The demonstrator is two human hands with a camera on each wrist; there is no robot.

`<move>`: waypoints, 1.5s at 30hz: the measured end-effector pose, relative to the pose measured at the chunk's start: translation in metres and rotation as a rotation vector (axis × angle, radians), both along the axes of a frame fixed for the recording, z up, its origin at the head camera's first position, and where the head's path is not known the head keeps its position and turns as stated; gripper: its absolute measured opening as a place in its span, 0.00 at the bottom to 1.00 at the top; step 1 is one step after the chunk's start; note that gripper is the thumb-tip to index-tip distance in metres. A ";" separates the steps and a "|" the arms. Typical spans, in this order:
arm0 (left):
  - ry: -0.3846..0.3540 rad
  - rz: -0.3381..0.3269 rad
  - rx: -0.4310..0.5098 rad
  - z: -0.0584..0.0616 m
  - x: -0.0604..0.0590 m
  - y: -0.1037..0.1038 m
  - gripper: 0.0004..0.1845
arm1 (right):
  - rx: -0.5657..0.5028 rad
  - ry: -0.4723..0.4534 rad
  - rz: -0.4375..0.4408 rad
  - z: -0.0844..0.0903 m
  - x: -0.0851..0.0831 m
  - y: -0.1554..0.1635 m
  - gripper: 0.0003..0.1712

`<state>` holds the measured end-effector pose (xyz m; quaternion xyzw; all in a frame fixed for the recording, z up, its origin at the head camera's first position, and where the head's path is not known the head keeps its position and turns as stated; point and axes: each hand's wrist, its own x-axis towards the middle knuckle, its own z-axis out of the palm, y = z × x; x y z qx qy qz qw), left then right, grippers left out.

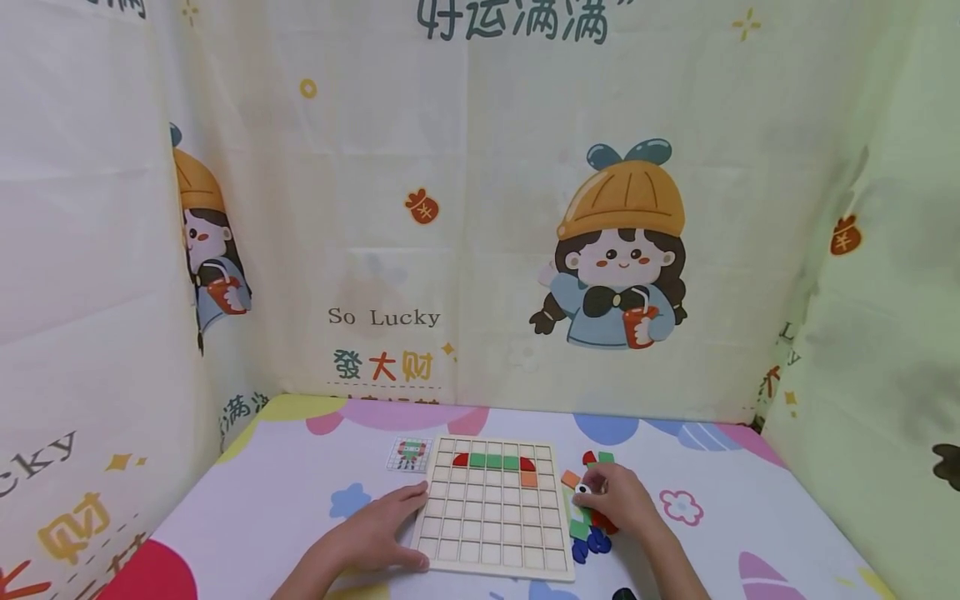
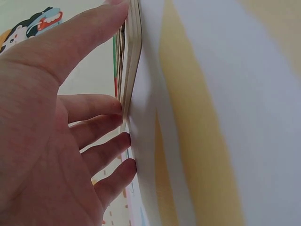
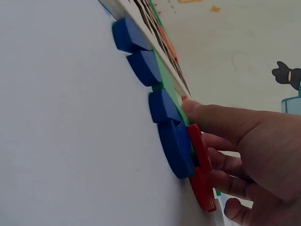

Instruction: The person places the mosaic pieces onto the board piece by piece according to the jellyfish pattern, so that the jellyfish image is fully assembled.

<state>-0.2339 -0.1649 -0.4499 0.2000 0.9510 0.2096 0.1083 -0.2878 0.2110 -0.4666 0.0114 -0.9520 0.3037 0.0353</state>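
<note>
A wooden grid board (image 1: pixel 491 530) lies on the table. Near its far side sit a red curved piece (image 1: pixel 461 460), three green squares (image 1: pixel 493 462), another red curved piece (image 1: pixel 528 464) and an orange square (image 1: pixel 528 479) below that. My left hand (image 1: pixel 371 533) rests along the board's left edge, thumb near the front corner; in the left wrist view its fingertips touch the rim. Right of the board, my right hand (image 1: pixel 622 502) pinches a white round piece with a black dot (image 1: pixel 582 490), over a pile of blue (image 3: pixel 162 106), green (image 1: pixel 579 530) and red pieces (image 3: pixel 201 188).
A small picture card (image 1: pixel 410 455) showing a coloured figure on a grid lies beyond the left hand, beside the board. A loose orange piece (image 1: pixel 570 479) is close to the board's right edge. A black object (image 1: pixel 624 593) shows at the bottom edge. Printed cloth (image 1: pixel 510 250) surrounds the table.
</note>
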 end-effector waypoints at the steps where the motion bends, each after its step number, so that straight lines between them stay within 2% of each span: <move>1: -0.001 0.000 -0.002 0.000 0.000 0.000 0.51 | 0.006 0.000 -0.003 0.000 0.000 -0.001 0.13; 5: -0.004 0.002 -0.005 0.000 0.000 0.000 0.51 | -0.011 0.015 0.022 -0.002 0.001 -0.003 0.11; 8: -0.002 0.004 -0.009 -0.001 -0.001 -0.001 0.51 | -0.017 0.024 0.041 -0.002 0.002 -0.004 0.13; 17: 0.007 -0.007 -0.012 -0.003 -0.001 -0.001 0.51 | -0.022 0.007 0.019 -0.001 0.002 -0.004 0.10; 23: 0.005 -0.007 -0.009 -0.003 0.000 -0.002 0.51 | -0.031 0.035 0.014 0.001 0.002 -0.005 0.11; 28: 0.012 -0.016 -0.017 -0.002 0.000 -0.002 0.51 | -0.044 0.069 0.056 0.001 0.002 -0.011 0.10; 35: 0.014 -0.011 -0.008 -0.001 0.001 -0.002 0.51 | -0.067 0.135 0.160 0.004 0.000 -0.026 0.10; 39: 0.021 -0.015 -0.009 -0.002 0.001 -0.002 0.51 | -0.061 0.142 0.215 0.007 -0.004 -0.037 0.10; 45: 0.021 -0.016 -0.010 -0.003 -0.001 -0.001 0.51 | -0.054 0.108 0.247 0.006 -0.009 -0.051 0.09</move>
